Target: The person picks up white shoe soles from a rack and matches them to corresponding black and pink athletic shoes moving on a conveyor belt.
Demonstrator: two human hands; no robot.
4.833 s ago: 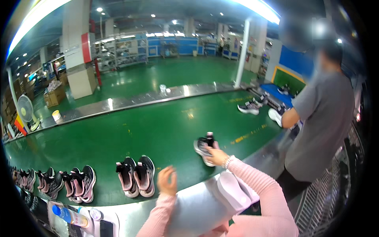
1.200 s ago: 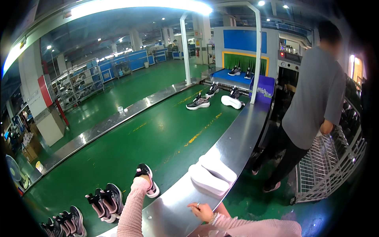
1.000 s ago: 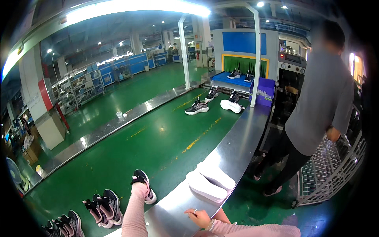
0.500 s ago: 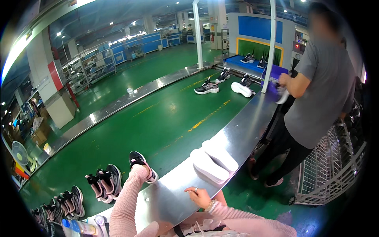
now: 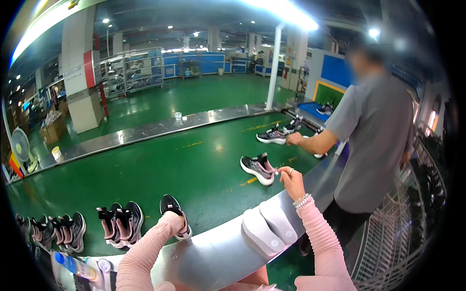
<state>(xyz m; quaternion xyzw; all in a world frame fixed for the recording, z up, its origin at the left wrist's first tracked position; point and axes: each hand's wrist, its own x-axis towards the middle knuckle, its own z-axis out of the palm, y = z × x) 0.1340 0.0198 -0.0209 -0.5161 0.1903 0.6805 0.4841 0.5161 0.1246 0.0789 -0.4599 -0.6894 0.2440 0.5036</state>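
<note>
Left hand point(image 5: 181, 224): mostly hidden at lower-centre shoe point(image 5: 169, 203); grip unclear. Right hand point(image 5: 292, 183): fingers bent at centre shoe point(image 5: 257, 168) heel; hold unclear.

Overhead tube point(image 5: 286, 12) above you blown out; second tube point(image 5: 46, 36) curves along left. Far ceiling point(image 5: 150, 19) dim, dotted with small lamps point(image 5: 196, 34). Your counter point(image 5: 160, 167): steel edge point(image 5: 206, 259) glares, green top point(image 5: 218, 157) catches bright spot. Your right hand point(image 5: 292, 183) well lit, fairly sharp. Co-worker's head point(image 5: 373, 60) blurred. Fisheye bends straight edges; rim falls to black.
</note>
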